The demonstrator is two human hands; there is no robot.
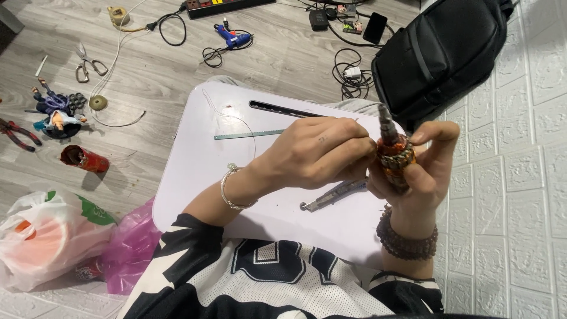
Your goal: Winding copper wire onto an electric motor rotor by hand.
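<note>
Above the right edge of the white lap table [195, 177], the right hand [428, 168] is wrapped around a small orange, bead-covered object [394, 158] with a grey tapered tip, held upright. Touching it from the side, the left hand [313, 155] has its fingers pinched together against the object's top. Flat on the table near the far edge lies a thin metal ruler [248, 135]; a small utility knife [333, 195] lies under the hands.

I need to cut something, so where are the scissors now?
The scissors lie on the wooden floor at upper left of the head view, left of the white lap table, above the small figurine.
</note>
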